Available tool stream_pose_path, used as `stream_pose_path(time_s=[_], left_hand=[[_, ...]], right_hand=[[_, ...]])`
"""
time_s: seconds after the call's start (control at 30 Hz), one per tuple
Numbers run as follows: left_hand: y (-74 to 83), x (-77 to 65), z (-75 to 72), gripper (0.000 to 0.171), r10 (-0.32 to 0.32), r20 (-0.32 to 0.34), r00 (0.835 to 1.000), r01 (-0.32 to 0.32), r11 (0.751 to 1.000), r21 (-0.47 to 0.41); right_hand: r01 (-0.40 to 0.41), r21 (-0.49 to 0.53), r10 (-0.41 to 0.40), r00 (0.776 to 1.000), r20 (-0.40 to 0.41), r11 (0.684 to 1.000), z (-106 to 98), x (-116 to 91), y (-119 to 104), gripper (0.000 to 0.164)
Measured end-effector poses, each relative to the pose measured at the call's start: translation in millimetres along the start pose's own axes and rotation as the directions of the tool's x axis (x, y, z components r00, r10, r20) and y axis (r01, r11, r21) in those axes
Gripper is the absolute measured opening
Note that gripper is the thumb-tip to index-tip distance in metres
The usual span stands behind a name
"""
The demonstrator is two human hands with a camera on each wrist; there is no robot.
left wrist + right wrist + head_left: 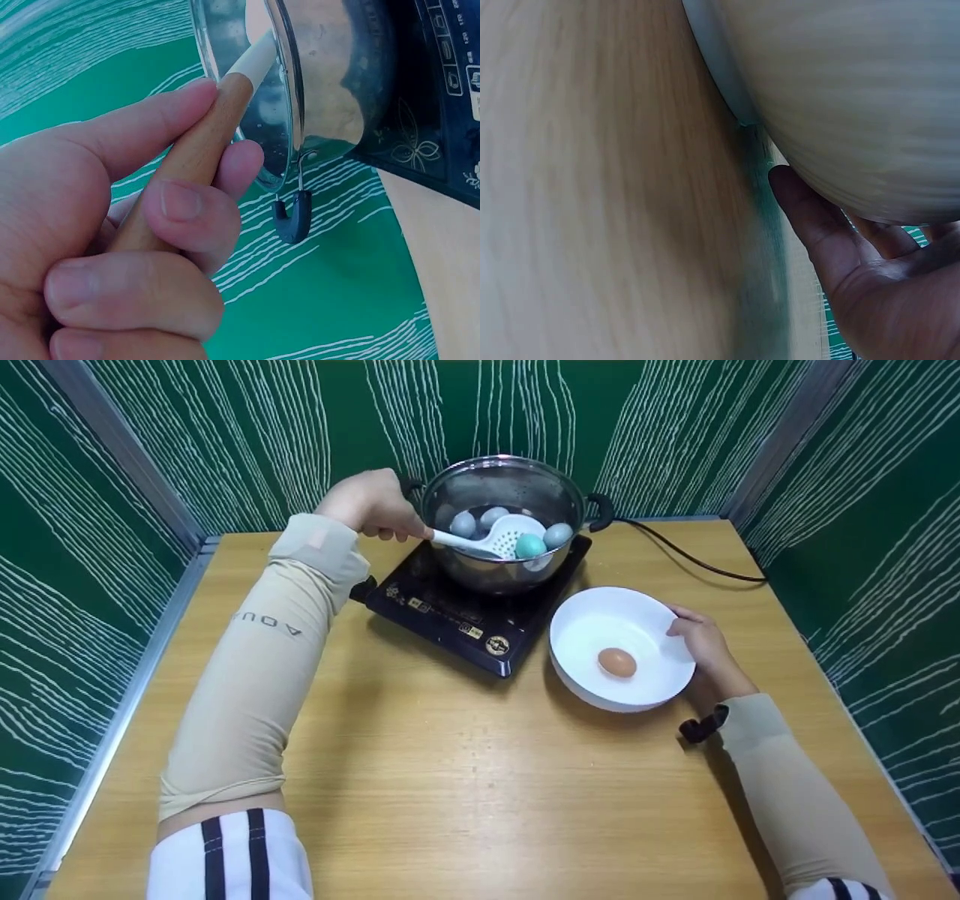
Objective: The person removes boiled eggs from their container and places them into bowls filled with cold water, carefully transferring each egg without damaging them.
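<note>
My left hand point(379, 506) grips the wooden handle point(191, 154) of a white slotted spoon point(517, 526), fingers curled round it and the index finger laid along it. The spoon's perforated head is at the near side of a steel pot point(491, 576), with a teal-looking egg point(530, 546) at its lower edge. Several greyish-blue eggs point(463, 524) sit in the pot around it. My right hand point(703, 643) holds a white bowl point(574, 619) by its right side, thumb over the rim and fingers against the outer wall. One brown egg point(617, 662) lies inside the bowl.
Under the pot is a black induction cooker point(450, 622), its cord point(690, 556) running off to the right. The pot's black side handle point(601, 512) sticks out towards the right. Green walls with white lines point(525, 405) enclose the wooden table point(465, 780) at the back and sides.
</note>
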State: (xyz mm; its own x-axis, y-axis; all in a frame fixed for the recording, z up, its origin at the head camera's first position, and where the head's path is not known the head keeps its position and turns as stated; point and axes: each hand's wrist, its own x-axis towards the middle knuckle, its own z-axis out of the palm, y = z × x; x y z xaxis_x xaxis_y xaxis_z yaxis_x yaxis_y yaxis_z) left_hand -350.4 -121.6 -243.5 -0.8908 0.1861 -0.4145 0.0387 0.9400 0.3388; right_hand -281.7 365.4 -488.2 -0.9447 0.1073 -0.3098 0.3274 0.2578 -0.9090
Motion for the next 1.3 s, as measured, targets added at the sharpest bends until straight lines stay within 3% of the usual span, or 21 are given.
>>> stream_pose_path(time_s=[0.27, 0.47, 0.67, 0.87, 1.3], left_hand=[[6.3, -5.4, -5.5, 0.03, -0.036, 0.005, 0.999, 0.036, 0.999, 0.023], [8.1, -10.6, -10.1, 0.03, -0.044, 0.0, 0.999, 0.044, 0.999, 0.016], [-0.7, -11.0, -8.2, 0.033, -0.01, 0.023, 1.0, 0.01, 1.0, -0.007], [-11.7, -10.9, -2.5, 0.034, 0.009, 0.047, 0.999, -0.005, 0.997, -0.078], [-26.3, -11.4, 14.1, 0.039, -0.009, -0.003, 1.0, 0.008, 0.988, -0.156]], right_hand=[[-0.011, 0.027, 0.011, 1.0, 0.014, 1.0, 0, -2, -1, 0.068], [0.007, -0.022, -0.007, 1.0, 0.004, 1.0, -2, -1, 0, 0.067], [0.063, -0.041, -0.064, 0.998, -0.011, 0.997, -1, 1, 2, 0.066], [0.048, 0.01, -0.048, 0.999, -0.004, 0.999, 1, -1, 1, 0.066], [0.014, 0.109, -0.014, 1.0, -0.004, 0.994, 1, 0, -1, 0.066]])
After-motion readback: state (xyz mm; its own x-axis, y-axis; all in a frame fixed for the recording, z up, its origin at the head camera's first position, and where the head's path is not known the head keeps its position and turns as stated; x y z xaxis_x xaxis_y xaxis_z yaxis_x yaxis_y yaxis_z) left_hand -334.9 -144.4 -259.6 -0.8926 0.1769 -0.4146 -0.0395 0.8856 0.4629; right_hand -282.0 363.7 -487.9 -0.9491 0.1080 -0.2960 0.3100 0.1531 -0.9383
